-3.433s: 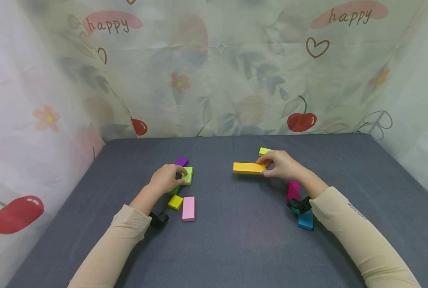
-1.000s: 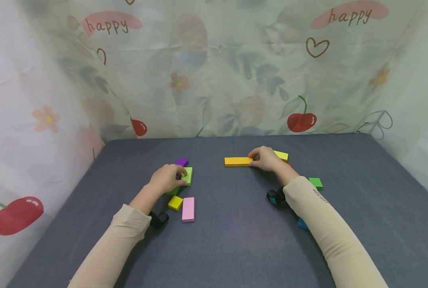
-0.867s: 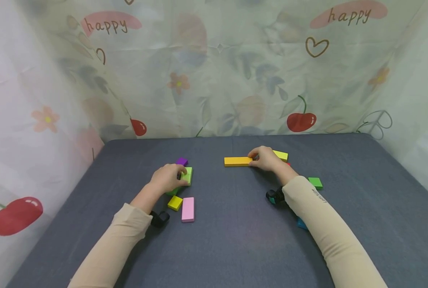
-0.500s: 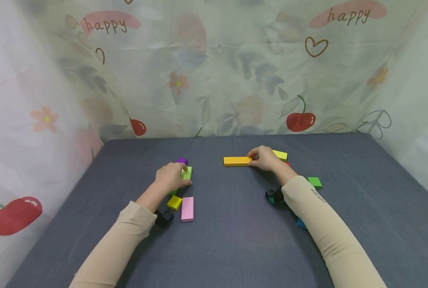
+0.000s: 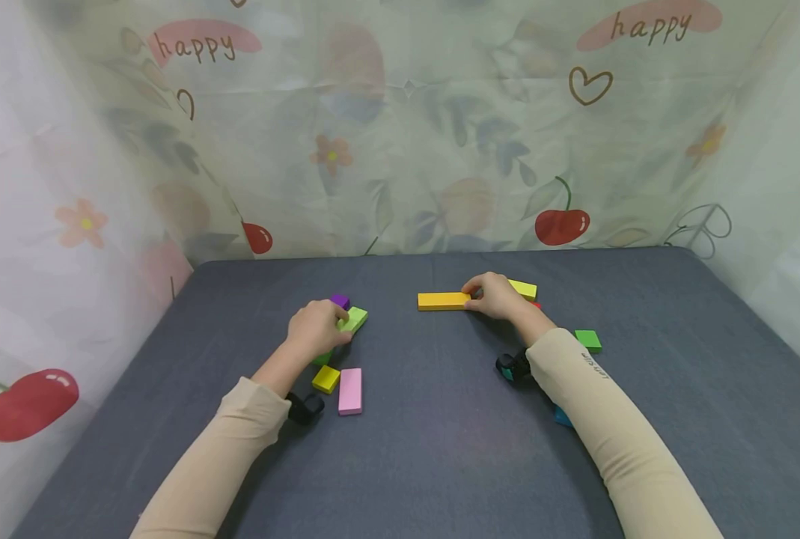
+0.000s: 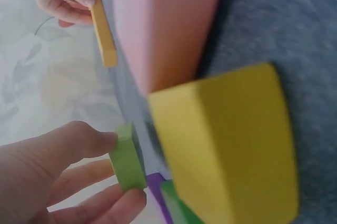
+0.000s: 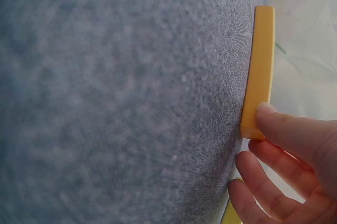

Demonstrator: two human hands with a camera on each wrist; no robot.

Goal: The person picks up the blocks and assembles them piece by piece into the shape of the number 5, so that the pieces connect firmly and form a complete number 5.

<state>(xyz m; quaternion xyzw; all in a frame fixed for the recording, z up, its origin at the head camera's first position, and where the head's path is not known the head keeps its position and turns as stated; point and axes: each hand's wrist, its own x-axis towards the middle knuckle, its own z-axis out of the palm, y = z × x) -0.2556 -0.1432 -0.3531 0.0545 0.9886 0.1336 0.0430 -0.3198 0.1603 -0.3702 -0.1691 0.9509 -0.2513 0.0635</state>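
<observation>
My left hand (image 5: 315,329) pinches a light green block (image 5: 354,319) left of the table's (image 5: 440,449) middle. My right hand (image 5: 497,296) grips the long orange block's (image 5: 443,301) end near the far edge. The green block, barely held, could slip and knock the purple block (image 5: 340,301).

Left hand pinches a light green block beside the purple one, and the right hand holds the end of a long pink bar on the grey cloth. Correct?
Not quite: the bar at the right hand is orange-yellow, not pink, as the head and right wrist views show. The left hand does pinch the light green block beside the purple one.
</observation>
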